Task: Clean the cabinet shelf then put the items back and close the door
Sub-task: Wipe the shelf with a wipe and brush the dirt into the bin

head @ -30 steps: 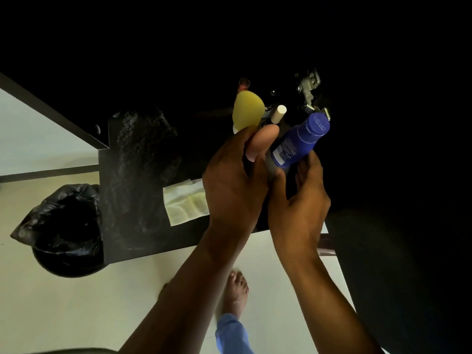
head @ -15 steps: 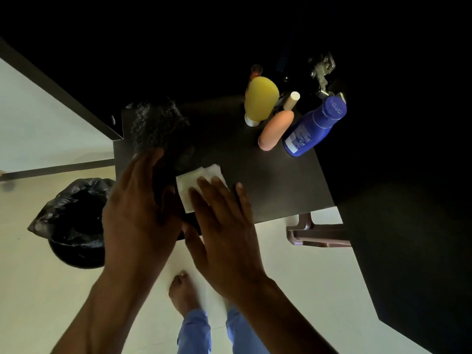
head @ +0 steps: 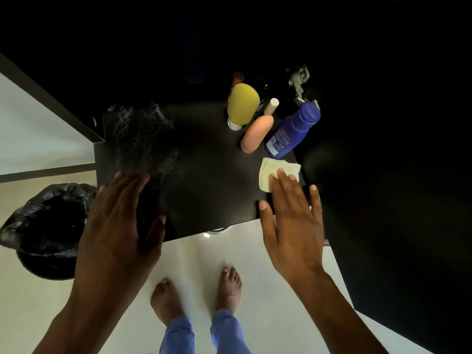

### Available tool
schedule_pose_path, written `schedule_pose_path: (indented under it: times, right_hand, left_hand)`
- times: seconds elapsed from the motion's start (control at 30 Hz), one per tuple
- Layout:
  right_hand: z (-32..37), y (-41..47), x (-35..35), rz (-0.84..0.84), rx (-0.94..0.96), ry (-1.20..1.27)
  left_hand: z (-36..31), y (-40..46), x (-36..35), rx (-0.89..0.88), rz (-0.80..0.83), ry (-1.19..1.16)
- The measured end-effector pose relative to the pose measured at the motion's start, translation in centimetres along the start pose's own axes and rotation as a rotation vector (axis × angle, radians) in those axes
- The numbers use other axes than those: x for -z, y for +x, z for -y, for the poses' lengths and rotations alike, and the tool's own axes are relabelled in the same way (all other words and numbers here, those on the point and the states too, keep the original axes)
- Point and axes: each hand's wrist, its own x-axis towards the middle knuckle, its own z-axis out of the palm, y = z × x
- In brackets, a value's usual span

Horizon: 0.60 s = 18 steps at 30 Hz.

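A dark cabinet shelf [head: 204, 180] carries a dusty grey smear at its left part. At its back right stand a yellow bottle [head: 242, 104], a peach tube [head: 256, 135] and a blue bottle [head: 291, 134]. A pale folded wipe [head: 269, 168] lies flat at the shelf's right front. My right hand [head: 291, 223] presses its spread fingers flat on the wipe. My left hand [head: 117, 226] hovers open over the shelf's left front edge, holding nothing.
A bin with a black bag [head: 48, 231] stands on the floor at the left. A metal hinge [head: 297, 80] sits behind the blue bottle. The dark cabinet door [head: 396, 226] fills the right side. My bare feet [head: 196, 295] stand on the pale floor below the shelf.
Both hands let go of the bottles and came down. My right hand slid the wipe from the shelf's middle front to its right front. My left hand stayed at the left edge.
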Motion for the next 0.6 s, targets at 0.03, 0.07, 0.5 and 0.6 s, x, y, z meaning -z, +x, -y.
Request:
schedule_pose_path:
  times: [0.03, 0.07, 0.5, 0.6]
  right_hand:
    - [-0.3, 0.2, -0.1, -0.008, -0.015, 0.002]
    - [-0.4, 0.3, -0.1, -0.012, -0.029, 0.005]
    - [9.2, -3.7, -0.8, 0.175, 0.422, 0.116]
    - [10.3, -4.4, -1.0, 0.181, 0.504, 0.087]
  left_hand:
    - [0.2, -0.1, 0.0, -0.008, 0.0, 0.0]
    - [0.3, -0.3, -0.1, -0.013, 0.004, 0.001]
    - [2.8, -1.6, -0.5, 0.045, -0.042, -0.044]
    - [3.1, -1.9, -0.4, 0.101, -0.018, -0.076]
